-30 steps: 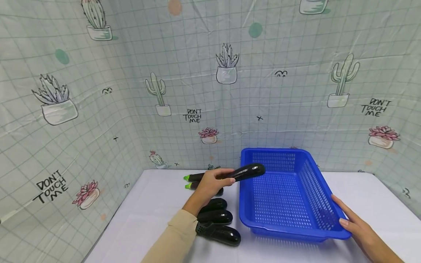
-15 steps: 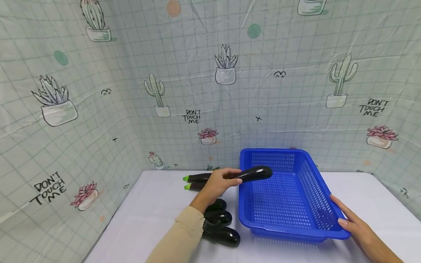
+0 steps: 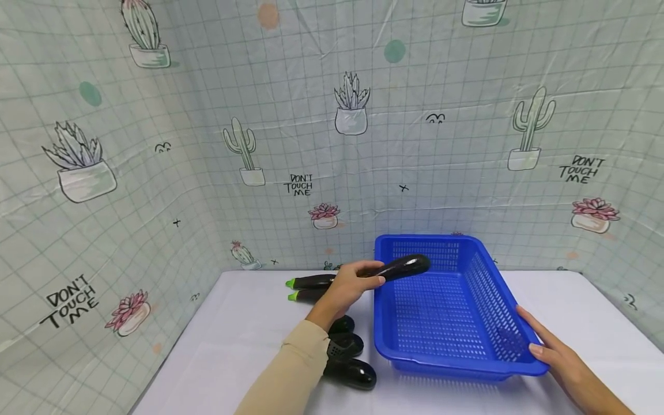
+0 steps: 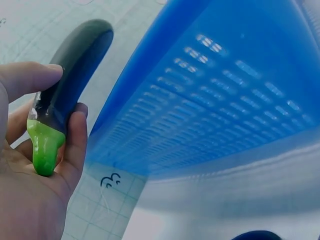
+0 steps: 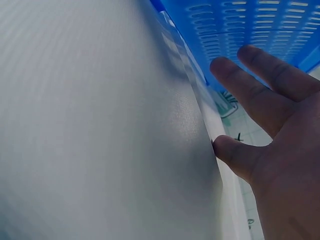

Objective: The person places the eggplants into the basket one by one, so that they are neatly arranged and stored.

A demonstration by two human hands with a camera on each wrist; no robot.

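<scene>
Head view first: your left hand (image 3: 349, 286) pinches an eggplant (image 3: 400, 268), tip toward three o'clock across the nine-o'clock rim of the blue basket (image 3: 381, 323); apparently loading, so probably lower it next. Left wrist: green stem end (image 4: 45, 145) toward seven o'clock. Right wrist: your right hand (image 5: 285, 155) spreads beside the basket.

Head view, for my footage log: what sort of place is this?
Probably a staged booth: wrinkled pale-green cactus-print sheeting behind and beside a white tabletop, with a rectangular blue perforated plastic basket.

creased, gridded backdrop (image 3: 389, 155); printed potted cacti (image 3: 531, 129); "DON'T TOUCH ME" lettering (image 3: 582, 169); white tabletop (image 3: 241, 337)
</scene>
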